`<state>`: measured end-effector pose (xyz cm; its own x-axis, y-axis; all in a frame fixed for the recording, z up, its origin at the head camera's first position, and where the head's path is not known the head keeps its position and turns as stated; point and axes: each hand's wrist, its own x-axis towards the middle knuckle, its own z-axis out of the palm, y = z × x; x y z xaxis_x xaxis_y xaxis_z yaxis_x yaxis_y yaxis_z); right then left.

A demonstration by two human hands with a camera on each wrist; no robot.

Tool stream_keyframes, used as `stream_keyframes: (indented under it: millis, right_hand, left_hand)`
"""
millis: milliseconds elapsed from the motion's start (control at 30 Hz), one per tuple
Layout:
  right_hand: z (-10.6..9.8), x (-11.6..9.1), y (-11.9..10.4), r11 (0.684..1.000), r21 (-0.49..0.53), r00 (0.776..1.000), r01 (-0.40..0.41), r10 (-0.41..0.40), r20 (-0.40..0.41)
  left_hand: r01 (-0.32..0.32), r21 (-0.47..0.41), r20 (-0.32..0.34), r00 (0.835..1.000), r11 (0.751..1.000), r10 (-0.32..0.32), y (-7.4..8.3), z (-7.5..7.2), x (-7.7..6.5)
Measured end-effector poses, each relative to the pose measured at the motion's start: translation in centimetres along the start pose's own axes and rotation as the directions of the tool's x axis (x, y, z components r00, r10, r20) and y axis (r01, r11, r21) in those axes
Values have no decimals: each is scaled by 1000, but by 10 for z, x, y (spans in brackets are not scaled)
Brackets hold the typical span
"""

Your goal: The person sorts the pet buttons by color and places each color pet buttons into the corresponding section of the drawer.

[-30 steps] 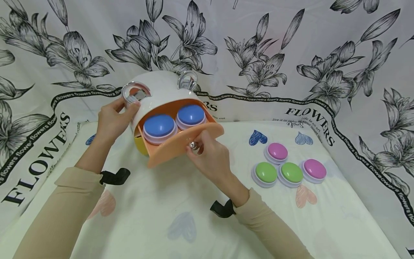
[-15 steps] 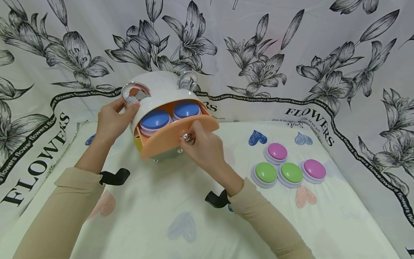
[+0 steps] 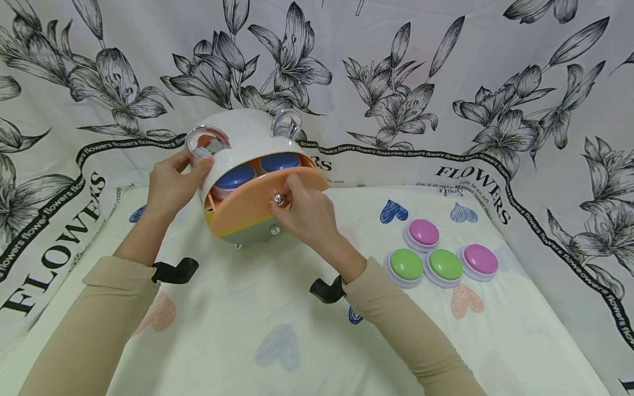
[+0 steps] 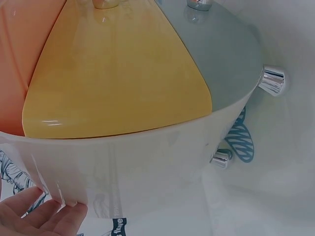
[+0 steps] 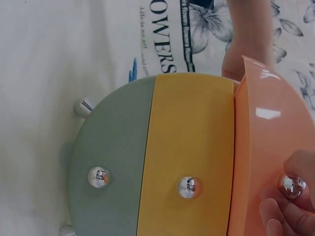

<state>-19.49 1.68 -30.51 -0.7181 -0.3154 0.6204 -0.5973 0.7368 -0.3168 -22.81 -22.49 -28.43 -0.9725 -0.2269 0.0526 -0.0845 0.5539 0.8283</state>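
A rounded white drawer box (image 3: pixel 247 132) has two silver ring-shaped ears on top and silver feet. My left hand (image 3: pixel 173 184) holds its left ear, thumb in front; the left wrist view shows fingertips (image 4: pixel 71 216) against the white shell. With my right hand (image 3: pixel 312 217) I pinch the silver knob (image 5: pixel 291 186) of the top, orange drawer (image 5: pixel 275 113). That drawer is partly pulled out, and two blue-topped round buttons (image 3: pixel 236 177) sit inside it, partly hidden. Below it, the yellow drawer (image 5: pixel 194 123) and the grey-green drawer (image 5: pixel 118 142) are closed, each with a silver knob.
On the right of the heart-printed cloth (image 3: pixel 277 308) lie two green buttons (image 3: pixel 406 264) and two pink buttons (image 3: pixel 424 232), all on pale round bases. A floral-printed white sheet (image 3: pixel 346 115) hangs behind the box.
My right hand has pushed the orange drawer inward, away from me and slightly left, so less of the blue buttons shows and the lower drawers come into view. My left hand stays on the ear.
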Motion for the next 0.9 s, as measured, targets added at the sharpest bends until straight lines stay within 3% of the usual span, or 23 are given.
stream_keyframes:
  millis: [367,633,900]
  right_hand:
    - [8,16,2,1000,5,998,-9,9,55]
    - [15,24,5,1000,-10,999,29,-28,40]
    - [19,33,4,1000,-13,996,-11,12,91]
  left_hand:
    - [-5,-1,1,1000,1000,5,0,0,-1]
    - [-21,-7,2,1000,1000,21,0,-1,0]
    - [-24,-3,0,1000,1000,24,0,-1,1]
